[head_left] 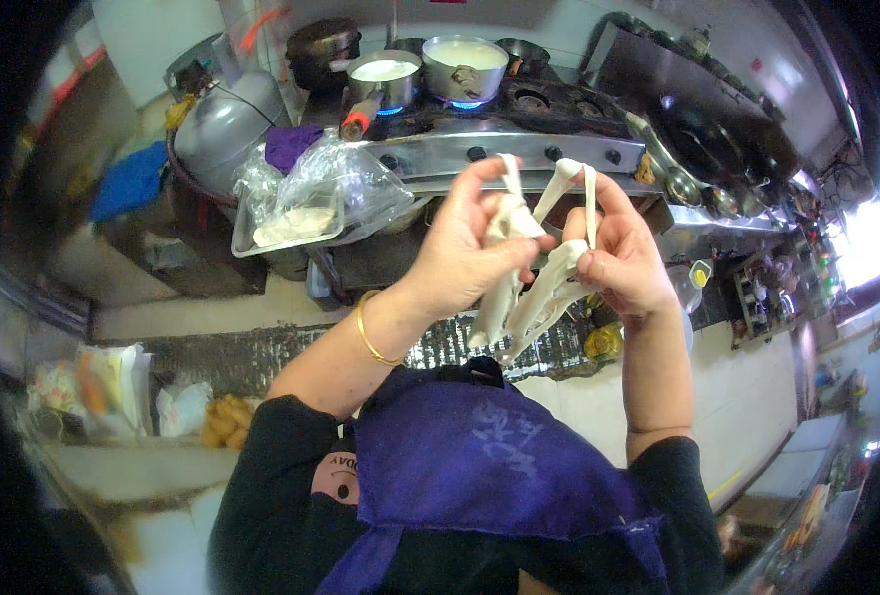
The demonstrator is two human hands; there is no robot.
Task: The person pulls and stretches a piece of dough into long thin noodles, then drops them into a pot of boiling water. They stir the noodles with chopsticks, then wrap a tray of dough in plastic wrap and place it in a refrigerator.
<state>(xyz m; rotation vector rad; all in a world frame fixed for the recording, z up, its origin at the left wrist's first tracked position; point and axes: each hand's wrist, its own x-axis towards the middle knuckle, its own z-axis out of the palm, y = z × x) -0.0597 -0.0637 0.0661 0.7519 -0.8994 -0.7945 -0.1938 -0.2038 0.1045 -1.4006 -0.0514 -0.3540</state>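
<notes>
Pale stretched dough strands (556,269) hang in loops between my two hands, above the floor in front of the stove. My left hand (469,242) has its thumb pressed on a bunch of the dough, and one loop passes over a raised fingertip. On the other side, my right hand (622,256) pinches the strands between thumb and fingers, with another loop over its fingertips. Long folds droop below both hands. Left of my hands, a metal tray (240,239) holds a flat piece of dough (296,226) partly under clear plastic film (358,182).
Ahead is a gas stove (514,152) with blue flames under a smaller pot (402,93) and a larger pot (484,78), both holding whitish liquid. A grey gas cylinder (235,123) stands left. Ladles (681,186) lie at right. A ribbed mat (261,349) covers part of the floor.
</notes>
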